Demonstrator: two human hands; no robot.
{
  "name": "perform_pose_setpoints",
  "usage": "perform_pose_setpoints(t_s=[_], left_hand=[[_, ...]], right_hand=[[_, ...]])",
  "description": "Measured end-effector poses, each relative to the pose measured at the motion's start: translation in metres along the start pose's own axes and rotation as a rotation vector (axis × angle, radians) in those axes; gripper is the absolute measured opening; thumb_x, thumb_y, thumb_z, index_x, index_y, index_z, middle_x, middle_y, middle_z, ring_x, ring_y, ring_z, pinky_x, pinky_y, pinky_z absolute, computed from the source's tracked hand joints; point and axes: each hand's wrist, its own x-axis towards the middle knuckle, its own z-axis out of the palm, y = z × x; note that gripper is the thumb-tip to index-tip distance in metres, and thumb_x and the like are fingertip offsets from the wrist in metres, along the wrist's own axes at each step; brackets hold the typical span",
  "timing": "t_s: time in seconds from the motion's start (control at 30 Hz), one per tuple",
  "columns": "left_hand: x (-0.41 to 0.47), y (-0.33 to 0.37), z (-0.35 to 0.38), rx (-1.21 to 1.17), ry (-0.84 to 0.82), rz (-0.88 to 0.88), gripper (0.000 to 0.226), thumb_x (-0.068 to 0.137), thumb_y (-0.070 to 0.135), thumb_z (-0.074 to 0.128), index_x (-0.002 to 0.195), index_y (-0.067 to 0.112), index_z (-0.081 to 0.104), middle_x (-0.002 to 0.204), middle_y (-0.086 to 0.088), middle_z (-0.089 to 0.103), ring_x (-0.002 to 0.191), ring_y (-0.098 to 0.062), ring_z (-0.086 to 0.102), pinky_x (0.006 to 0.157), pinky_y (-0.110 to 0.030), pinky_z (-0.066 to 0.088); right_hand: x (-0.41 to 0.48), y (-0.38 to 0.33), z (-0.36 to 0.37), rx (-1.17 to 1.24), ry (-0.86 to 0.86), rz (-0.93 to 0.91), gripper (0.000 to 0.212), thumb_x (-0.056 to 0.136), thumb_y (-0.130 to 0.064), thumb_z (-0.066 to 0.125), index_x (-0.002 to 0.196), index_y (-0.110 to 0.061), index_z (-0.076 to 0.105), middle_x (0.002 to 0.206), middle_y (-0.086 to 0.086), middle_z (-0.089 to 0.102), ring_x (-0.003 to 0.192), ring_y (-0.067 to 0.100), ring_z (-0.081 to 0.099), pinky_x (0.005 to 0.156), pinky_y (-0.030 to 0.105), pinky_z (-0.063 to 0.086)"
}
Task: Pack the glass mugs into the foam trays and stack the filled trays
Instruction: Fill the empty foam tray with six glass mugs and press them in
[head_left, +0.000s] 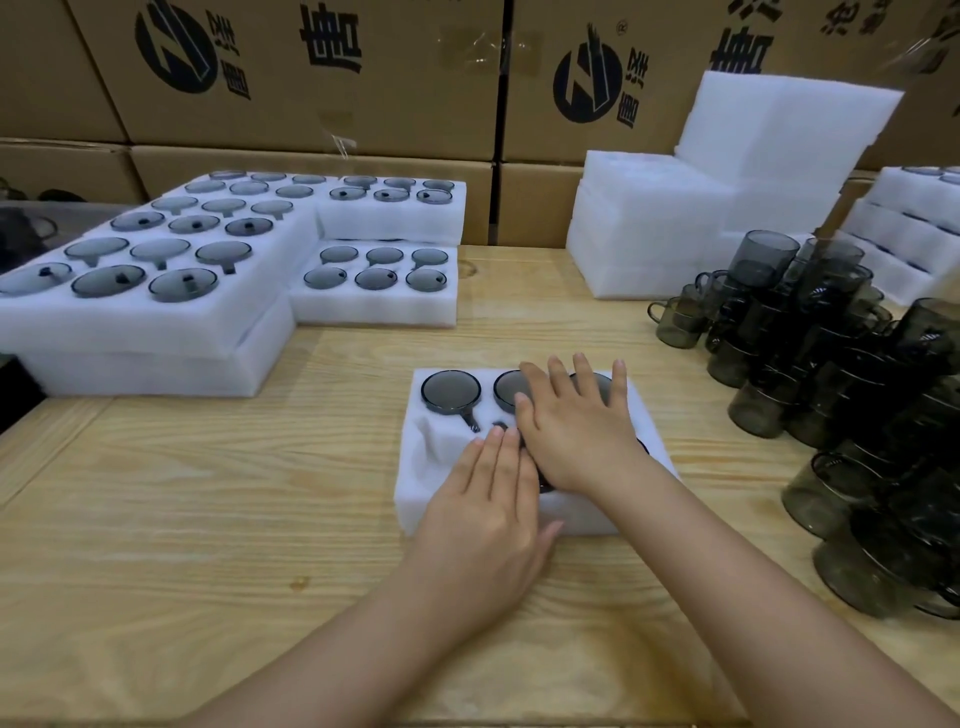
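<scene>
On the worktop (208, 519), right of the filled trays (156, 332), the foam tray (431, 467) holds glass mugs (451, 392) in its pockets. Your left hand (488, 509) and right hand (576, 431) lie flat on it, fingers straight, gripping nothing. Lift from underneath (foam probably bends; glass is heavy, brittle). Loose mugs (831, 364) wait right.
</scene>
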Motion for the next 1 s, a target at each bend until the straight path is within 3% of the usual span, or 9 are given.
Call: perform_pose_setpoints(t_s=[0.13, 0.23, 0.37, 0.47, 0.53, 0.77, 0.87, 0.93, 1.0], left_hand=[[-0.002, 0.009, 0.002, 0.051, -0.012, -0.063, 0.059, 0.090, 0.039, 0.036, 0.114, -0.006, 0.066, 0.118, -0.026, 0.064, 0.112, -0.034, 0.062, 0.091, -0.041, 0.054], [-0.003, 0.008, 0.002, 0.064, 0.020, -0.079, 0.059, 0.091, 0.038, 0.038, 0.118, -0.009, 0.063, 0.120, -0.028, 0.062, 0.114, -0.036, 0.061, 0.092, -0.044, 0.053], [-0.006, 0.006, 0.002, 0.026, 0.071, -0.075, 0.058, 0.091, 0.038, 0.042, 0.120, -0.008, 0.061, 0.121, -0.028, 0.061, 0.116, -0.037, 0.059, 0.094, -0.046, 0.051], [-0.008, 0.008, 0.002, 0.023, 0.068, -0.090, 0.059, 0.089, 0.039, 0.044, 0.116, -0.009, 0.064, 0.119, -0.029, 0.062, 0.115, -0.038, 0.060, 0.094, -0.047, 0.051], [-0.006, 0.011, 0.003, 0.045, 0.039, -0.094, 0.059, 0.085, 0.039, 0.048, 0.112, -0.011, 0.066, 0.116, -0.030, 0.063, 0.112, -0.039, 0.061, 0.094, -0.047, 0.051], [-0.002, 0.018, 0.000, 0.064, -0.054, -0.110, 0.059, 0.081, 0.034, 0.046, 0.112, -0.012, 0.065, 0.114, -0.031, 0.063, 0.110, -0.041, 0.062, 0.094, -0.048, 0.051], [-0.005, 0.015, 0.001, 0.034, -0.018, -0.107, 0.055, 0.084, 0.030, 0.042, 0.115, -0.011, 0.063, 0.116, -0.031, 0.063, 0.112, -0.040, 0.061, 0.093, -0.047, 0.052], [-0.007, 0.010, 0.002, 0.012, 0.032, -0.081, 0.052, 0.086, 0.028, 0.042, 0.116, -0.008, 0.064, 0.118, -0.030, 0.062, 0.112, -0.039, 0.061, 0.093, -0.047, 0.052], [-0.008, 0.007, 0.003, 0.004, 0.062, -0.073, 0.049, 0.086, 0.026, 0.043, 0.115, -0.005, 0.066, 0.117, -0.031, 0.063, 0.112, -0.040, 0.061, 0.093, -0.049, 0.051]], right_hand=[[0.002, 0.008, -0.001, 0.222, 0.021, -0.021, 0.050, 0.101, -0.043, 0.018, 0.148, -0.026, 0.021, 0.155, 0.000, 0.020, 0.144, 0.020, 0.007, 0.116, 0.043, 0.010], [0.002, 0.011, -0.001, 0.283, 0.093, -0.036, 0.044, 0.102, -0.035, 0.023, 0.144, -0.026, 0.031, 0.150, -0.005, 0.031, 0.142, 0.018, 0.017, 0.114, 0.039, 0.017], [0.001, 0.007, 0.002, 0.193, 0.082, 0.000, 0.044, 0.102, -0.033, 0.019, 0.145, -0.026, 0.024, 0.150, -0.007, 0.028, 0.142, 0.015, 0.012, 0.116, 0.046, 0.002], [0.000, 0.004, 0.003, 0.098, 0.077, 0.022, 0.046, 0.102, -0.033, 0.014, 0.145, -0.020, 0.021, 0.150, -0.006, 0.024, 0.144, 0.015, 0.007, 0.107, 0.056, -0.019], [-0.001, 0.004, 0.003, 0.083, 0.076, 0.033, 0.047, 0.102, -0.033, 0.012, 0.145, -0.019, 0.020, 0.151, -0.006, 0.023, 0.144, 0.015, 0.006, 0.104, 0.058, -0.023], [-0.003, 0.002, 0.002, 0.086, 0.082, 0.019, 0.046, 0.102, -0.034, 0.013, 0.143, -0.017, 0.024, 0.151, -0.004, 0.024, 0.144, 0.017, 0.007, 0.106, 0.061, -0.019], [-0.008, -0.001, 0.002, 0.132, 0.149, 0.041, 0.047, 0.101, -0.040, 0.015, 0.138, -0.017, 0.035, 0.146, -0.002, 0.036, 0.140, 0.017, 0.019, 0.111, 0.059, -0.010], [-0.009, 0.000, 0.003, 0.154, 0.220, 0.066, 0.041, 0.101, -0.034, 0.020, 0.131, -0.018, 0.043, 0.136, -0.003, 0.046, 0.134, 0.017, 0.029, 0.114, 0.058, -0.003], [-0.009, 0.000, 0.003, 0.140, 0.183, 0.080, 0.040, 0.098, -0.022, 0.031, 0.137, -0.017, 0.036, 0.142, -0.002, 0.040, 0.140, 0.022, 0.019, 0.112, 0.060, -0.005]])
